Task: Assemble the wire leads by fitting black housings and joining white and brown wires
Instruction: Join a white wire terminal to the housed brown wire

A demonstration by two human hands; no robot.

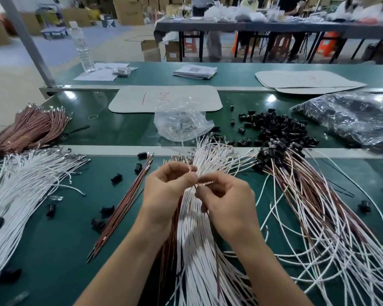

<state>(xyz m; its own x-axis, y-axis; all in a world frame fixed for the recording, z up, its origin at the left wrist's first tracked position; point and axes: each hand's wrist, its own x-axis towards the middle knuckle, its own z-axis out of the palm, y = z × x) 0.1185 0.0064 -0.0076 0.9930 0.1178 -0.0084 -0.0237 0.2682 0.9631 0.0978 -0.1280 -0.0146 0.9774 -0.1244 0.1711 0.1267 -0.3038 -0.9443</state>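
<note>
A thick bundle of white and brown wires (199, 250) runs up the middle of the green table towards me. Over its upper part, my left hand (166, 188) grips a bunch of wire ends, fingers curled round them. My right hand (226, 199) pinches a thin wire end right beside the left thumb. A heap of loose black housings (281, 127) lies at the back right. Finished leads with black housings fitted (296, 173) fan out to the right. No housing shows in either hand.
White wires (20, 191) are piled at the left, a brown wire bundle (31, 129) behind them. Single black housings (106, 210) are scattered left of my hands, beside a few brown wires (124, 204). A clear bag (181, 122) and a dark bag (352, 115) sit further back.
</note>
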